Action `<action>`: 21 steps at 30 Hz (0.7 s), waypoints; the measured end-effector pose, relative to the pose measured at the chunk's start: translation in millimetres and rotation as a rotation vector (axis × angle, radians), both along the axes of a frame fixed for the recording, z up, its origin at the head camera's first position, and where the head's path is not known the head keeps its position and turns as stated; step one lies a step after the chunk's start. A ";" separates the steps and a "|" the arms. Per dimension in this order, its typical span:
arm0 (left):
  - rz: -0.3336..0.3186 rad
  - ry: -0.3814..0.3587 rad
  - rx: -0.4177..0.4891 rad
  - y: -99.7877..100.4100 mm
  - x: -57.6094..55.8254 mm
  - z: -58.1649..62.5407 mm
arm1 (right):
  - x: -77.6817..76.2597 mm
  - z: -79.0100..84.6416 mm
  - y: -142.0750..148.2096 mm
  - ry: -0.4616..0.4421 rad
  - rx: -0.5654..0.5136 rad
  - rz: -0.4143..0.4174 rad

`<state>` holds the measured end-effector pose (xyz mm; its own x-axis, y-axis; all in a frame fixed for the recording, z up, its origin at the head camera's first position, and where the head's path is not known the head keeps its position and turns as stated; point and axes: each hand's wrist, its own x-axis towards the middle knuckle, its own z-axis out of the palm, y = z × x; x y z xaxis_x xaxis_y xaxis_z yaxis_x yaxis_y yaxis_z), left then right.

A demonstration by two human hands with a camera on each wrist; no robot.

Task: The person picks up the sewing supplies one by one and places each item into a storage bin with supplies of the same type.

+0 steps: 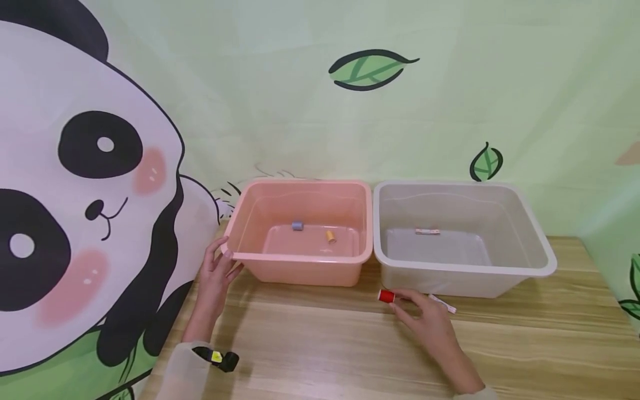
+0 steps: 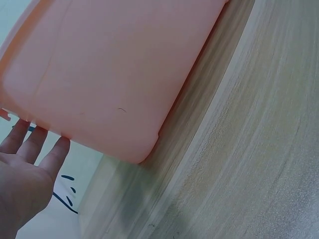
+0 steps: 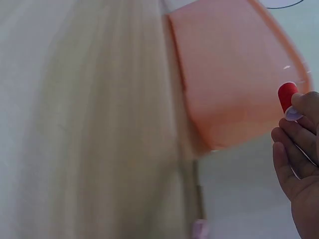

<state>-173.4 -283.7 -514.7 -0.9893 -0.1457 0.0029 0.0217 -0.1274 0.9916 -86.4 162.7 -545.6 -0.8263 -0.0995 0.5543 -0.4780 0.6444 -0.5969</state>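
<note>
My right hand (image 1: pixel 427 322) pinches a red spool of thread (image 1: pixel 386 295) with white ends between thumb and fingertips, over the table in front of the gap between two tubs. In the right wrist view the red spool (image 3: pixel 287 95) overlaps the pink tub (image 3: pixel 224 74). At the front left corner of the pink tub (image 1: pixel 300 272), my left hand (image 1: pixel 215 275) holds the rim; the left wrist view shows several fingers (image 2: pixel 59 152) against its outer wall. A blue spool (image 1: pixel 297 226) and a yellow spool (image 1: pixel 330 237) lie inside the pink tub.
Right of the pink tub stands a grey tub (image 1: pixel 450 280), with a slim white-and-pink piece (image 1: pixel 427 231) on its floor. A similar slim piece (image 1: pixel 442 303) lies on the wooden table (image 1: pixel 310 344) beside my right hand. A panda-printed backdrop (image 1: pixel 280 100) rises behind the tubs.
</note>
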 end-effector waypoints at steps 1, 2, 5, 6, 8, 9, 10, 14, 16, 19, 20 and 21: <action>0.000 0.001 0.002 0.0 0.3 -0.4 | -0.7 4.7 2.1 0.018 0.017 0.002; -0.001 0.001 0.006 0.0 0.5 -0.8 | -1.3 9.3 3.8 0.032 0.030 0.005; 0.000 0.004 0.011 0.3 1.9 -1.5 | -3.2 22.5 7.8 0.078 0.037 0.044; 0.001 0.004 0.013 0.3 2.4 -1.6 | -3.8 25.9 8.8 0.091 0.037 0.060; 0.003 0.004 0.010 0.1 2.8 -1.9 | -4.9 30.5 10.7 0.112 0.027 0.090; 0.004 0.005 0.006 -0.1 2.9 -2.1 | -5.4 32.0 11.4 0.123 0.024 0.102; 0.004 0.005 0.002 -0.4 2.7 -2.2 | -5.9 33.0 12.4 0.134 0.028 0.108; 0.000 0.010 -0.003 -1.2 1.9 -3.0 | -7.0 37.1 14.8 0.150 0.048 0.112; -0.001 0.011 -0.001 -1.1 1.6 -3.0 | -7.7 40.2 15.9 0.160 0.068 0.108; -0.001 0.013 -0.001 -0.5 1.1 -2.5 | -9.4 46.1 16.8 0.180 0.088 0.114; 0.000 0.014 -0.003 -0.3 0.9 -2.3 | -10.1 48.1 17.0 0.188 0.096 0.116; 0.001 0.015 -0.004 -0.1 0.8 -1.9 | -11.0 50.2 17.2 0.194 0.101 0.121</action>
<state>-172.6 -283.8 -516.6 -0.9891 -0.1463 0.0186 0.0369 -0.1235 0.9917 -97.5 179.8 -495.5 -0.6839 -0.2543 0.6838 -0.6547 0.6274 -0.4215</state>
